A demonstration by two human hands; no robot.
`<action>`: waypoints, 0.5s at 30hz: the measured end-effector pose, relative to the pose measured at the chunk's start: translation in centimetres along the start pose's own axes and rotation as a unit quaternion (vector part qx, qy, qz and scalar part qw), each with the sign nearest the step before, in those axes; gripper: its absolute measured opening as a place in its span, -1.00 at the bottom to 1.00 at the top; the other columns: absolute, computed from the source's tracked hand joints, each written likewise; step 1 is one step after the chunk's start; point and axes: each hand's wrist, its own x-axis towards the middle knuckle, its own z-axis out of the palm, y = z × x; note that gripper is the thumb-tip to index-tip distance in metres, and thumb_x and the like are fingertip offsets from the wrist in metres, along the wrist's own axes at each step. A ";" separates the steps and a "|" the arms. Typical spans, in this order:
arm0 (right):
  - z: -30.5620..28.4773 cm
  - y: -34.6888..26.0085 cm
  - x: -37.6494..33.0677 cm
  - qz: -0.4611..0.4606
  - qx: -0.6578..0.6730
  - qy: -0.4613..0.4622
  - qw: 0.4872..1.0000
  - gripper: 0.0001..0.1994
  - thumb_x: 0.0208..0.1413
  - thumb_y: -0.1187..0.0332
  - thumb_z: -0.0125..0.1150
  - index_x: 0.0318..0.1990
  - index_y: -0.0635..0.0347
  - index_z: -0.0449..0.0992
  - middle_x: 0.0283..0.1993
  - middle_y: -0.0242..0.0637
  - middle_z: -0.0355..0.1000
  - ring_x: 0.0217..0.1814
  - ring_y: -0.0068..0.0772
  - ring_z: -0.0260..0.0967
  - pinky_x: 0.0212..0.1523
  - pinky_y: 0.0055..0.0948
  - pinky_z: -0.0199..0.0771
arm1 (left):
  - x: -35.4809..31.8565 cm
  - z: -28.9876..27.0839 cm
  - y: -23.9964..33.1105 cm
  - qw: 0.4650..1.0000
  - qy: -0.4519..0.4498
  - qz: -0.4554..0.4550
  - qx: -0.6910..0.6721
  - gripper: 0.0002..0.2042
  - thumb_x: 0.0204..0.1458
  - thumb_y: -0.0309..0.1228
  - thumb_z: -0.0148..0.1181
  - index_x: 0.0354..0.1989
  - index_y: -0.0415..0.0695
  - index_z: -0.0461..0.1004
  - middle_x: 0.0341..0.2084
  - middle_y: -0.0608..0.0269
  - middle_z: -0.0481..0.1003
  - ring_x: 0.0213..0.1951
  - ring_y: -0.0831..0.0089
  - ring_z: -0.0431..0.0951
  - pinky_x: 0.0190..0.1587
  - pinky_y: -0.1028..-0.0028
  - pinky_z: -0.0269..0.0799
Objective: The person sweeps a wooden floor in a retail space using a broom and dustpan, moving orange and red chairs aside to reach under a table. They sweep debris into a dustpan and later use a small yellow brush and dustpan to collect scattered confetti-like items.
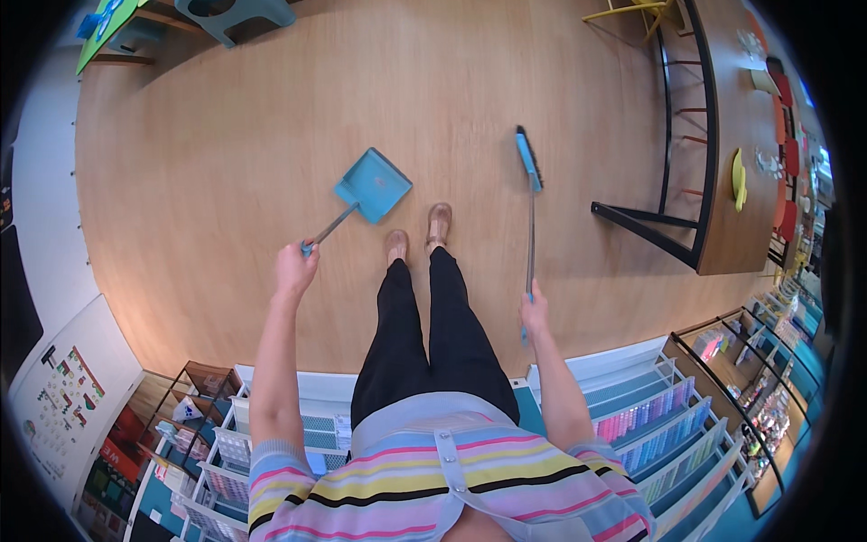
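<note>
You stand on a wide wooden floor (226, 181), a dark-framed table (722, 181) far right and racks of coloured stock (659, 425) near your back. Your left hand (295, 268) wraps its fingers closed round the thin handle of the blue dustpan (373, 185), whose pan hangs just left of your shoes (418, 237). Your right hand (535, 312) closes round the broom (529, 208) handle low down, brush head far out. Both look light, stiff plastic; grip the dustpan at the handle end, the broom nearer mid-shaft for control.
</note>
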 end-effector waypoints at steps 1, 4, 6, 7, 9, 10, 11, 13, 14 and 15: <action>1.2 -3.1 0.1 0.052 0.028 -0.003 0.998 -0.83 0.22 0.34 -0.15 -0.15 0.05 0.40 -0.75 -0.50 -0.01 -0.84 -0.59 -0.06 -0.83 -0.48 0.00 | -0.2 0.6 -0.1 1.000 0.004 0.007 0.021 -0.75 -0.07 -0.28 0.14 -0.33 -0.22 0.55 -0.65 -0.01 0.49 -0.54 0.16 0.55 -0.45 0.33 0.43; 3.6 -5.6 0.7 0.107 0.110 -0.074 0.985 -0.86 0.24 0.31 -0.20 -0.18 0.07 0.30 -0.74 -0.46 0.03 -0.83 -0.55 -0.02 -0.84 -0.46 0.03 | 0.0 2.2 1.2 1.000 -0.016 0.010 0.014 -0.78 -0.09 -0.31 0.11 -0.34 -0.15 0.55 -0.53 -0.08 0.50 -0.41 0.03 0.53 -0.36 0.19 0.44; 5.9 -3.6 0.0 0.076 0.041 -0.092 0.992 -0.74 0.23 0.33 -0.19 0.06 0.00 0.24 -0.73 -0.43 0.05 -0.82 -0.52 0.01 -0.84 -0.44 0.06 | 0.0 2.4 3.0 0.999 -0.034 -0.013 0.016 -0.80 -0.10 -0.33 0.11 -0.35 -0.15 0.55 -0.51 -0.08 0.50 -0.39 0.02 0.53 -0.35 0.18 0.44; 8.2 -3.7 -2.4 0.003 -0.061 -0.094 0.994 -0.64 0.22 0.34 -0.17 0.18 -0.06 0.18 -0.72 -0.42 0.06 -0.82 -0.51 0.02 -0.83 -0.43 0.09 | -0.2 2.1 3.4 0.999 -0.038 -0.028 0.018 -0.80 -0.10 -0.34 0.11 -0.35 -0.15 0.55 -0.51 -0.08 0.50 -0.38 0.02 0.53 -0.35 0.18 0.44; 10.6 -5.1 -7.0 0.018 -0.140 -0.159 0.977 -0.47 0.21 0.37 -0.15 0.32 -0.23 -0.05 -0.71 -0.42 0.06 -0.81 -0.51 0.03 -0.82 -0.43 0.14 | -0.5 2.6 2.9 0.999 -0.027 -0.034 0.027 -0.80 -0.11 -0.34 0.11 -0.35 -0.15 0.55 -0.50 -0.08 0.50 -0.38 0.02 0.53 -0.33 0.17 0.44; 10.6 -5.9 -8.8 0.021 -0.142 -0.199 0.969 -0.47 0.20 0.36 -0.13 0.32 -0.18 -0.03 -0.70 -0.40 0.12 -0.79 -0.50 0.08 -0.80 -0.43 0.18 | -0.4 2.9 2.6 0.999 -0.019 -0.035 0.031 -0.80 -0.11 -0.35 0.11 -0.35 -0.15 0.55 -0.50 -0.08 0.50 -0.38 0.02 0.52 -0.33 0.17 0.44; 10.3 -6.7 -10.4 0.025 -0.144 -0.237 0.960 -0.47 0.18 0.35 -0.11 0.32 -0.13 -0.01 -0.69 -0.38 0.19 -0.78 -0.50 0.12 -0.77 -0.43 0.22 | -0.3 3.1 2.6 0.999 -0.016 -0.032 0.027 -0.81 -0.11 -0.35 0.11 -0.35 -0.15 0.55 -0.50 -0.08 0.50 -0.38 0.01 0.52 -0.32 0.17 0.44; 7.7 -8.3 -11.6 0.090 -0.061 -0.306 0.946 -0.49 0.19 0.39 -0.10 0.30 -0.18 0.05 -0.66 -0.44 0.16 -0.76 -0.58 0.06 -0.78 -0.53 0.15 | -0.7 3.1 1.9 0.999 -0.011 -0.034 0.018 -0.81 -0.11 -0.35 0.10 -0.35 -0.14 0.55 -0.50 -0.07 0.50 -0.37 0.01 0.52 -0.30 0.18 0.45; 5.8 -9.1 -11.4 0.115 -0.022 -0.339 0.933 -0.50 0.19 0.39 -0.09 0.29 -0.19 0.07 -0.65 -0.45 0.15 -0.76 -0.61 0.04 -0.79 -0.56 0.12 | -0.8 2.8 1.6 0.999 -0.011 -0.033 0.011 -0.80 -0.11 -0.35 0.10 -0.34 -0.15 0.55 -0.50 -0.08 0.50 -0.37 0.01 0.52 -0.30 0.18 0.44; 4.2 -9.6 -12.2 0.111 -0.017 -0.349 0.931 -0.51 0.20 0.40 -0.09 0.28 -0.20 0.08 -0.65 -0.46 0.14 -0.76 -0.63 0.02 -0.79 -0.58 0.10 | -1.1 2.5 1.1 0.999 -0.010 -0.033 0.005 -0.79 -0.11 -0.35 0.10 -0.33 -0.16 0.55 -0.50 -0.09 0.50 -0.37 0.01 0.52 -0.29 0.19 0.44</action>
